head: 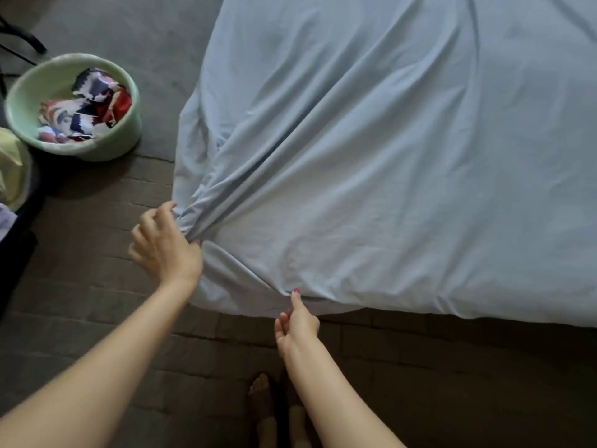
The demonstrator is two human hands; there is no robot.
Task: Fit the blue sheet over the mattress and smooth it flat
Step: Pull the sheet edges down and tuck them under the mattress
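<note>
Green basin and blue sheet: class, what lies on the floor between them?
Nothing: in the head view only bare grey floor separates the green basin from the blue sheet.

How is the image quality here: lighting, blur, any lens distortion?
Head view: dim, soft light with no glare; the blue sheet is the brightest area, while the floor near the feet goes dark. The left hand is slightly motion-blurred; the right hand is sharper. Wide-angle bending shows at the green tub.

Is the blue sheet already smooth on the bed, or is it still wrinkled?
Still wrinkled. The blue sheet shows long folds running to the corner, where the left hand bunches it.
</note>
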